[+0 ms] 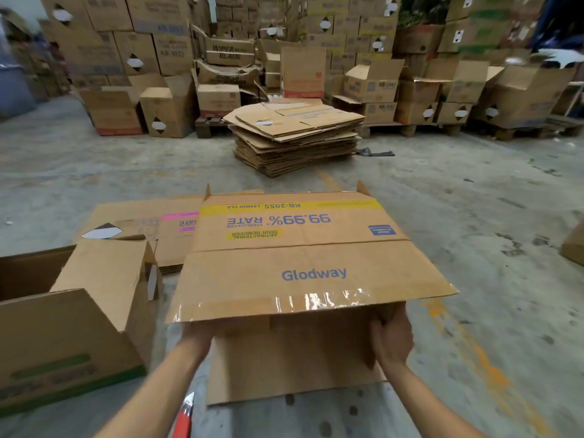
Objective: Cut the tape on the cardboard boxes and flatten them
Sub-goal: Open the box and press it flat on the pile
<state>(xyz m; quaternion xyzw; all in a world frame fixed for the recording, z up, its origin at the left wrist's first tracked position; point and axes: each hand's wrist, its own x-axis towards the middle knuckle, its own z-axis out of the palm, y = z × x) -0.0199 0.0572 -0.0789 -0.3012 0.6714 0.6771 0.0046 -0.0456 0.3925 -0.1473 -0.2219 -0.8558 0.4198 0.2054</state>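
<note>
— Which way is the box (303,248) lying?

— Nearly flat, held up off the floor (474,216) in front of the person. Its long side runs across, from one hand to the other. The print faces up and reads upside down from here, so the yellow band is at the far edge, away from the hands. The flap with "Glodway" on it points back toward the person, with a shiny strip of tape (316,303) along its near edge.

— And the hands?

— Both are at that near edge, under the taped flap. The right hand (392,336) is curled round the box's lower layer at its corner, gripping it. The left hand (197,331) is tucked beneath the flap at the other corner; its fingers are hidden, so I cannot tell how it grips.

— Anything below them?

— A lower cardboard panel hangs down between the forearms. Just beside the left forearm, nearer the person, a red cutter (185,418) shows its blade tip pointing up.

— Around them?

— To the left of the left hand stands an open carton (79,327). Beyond that hand, flattened boxes (151,229) lie on the floor. Well ahead of both hands sits a tall pile of flattened cardboard (297,137).
</note>
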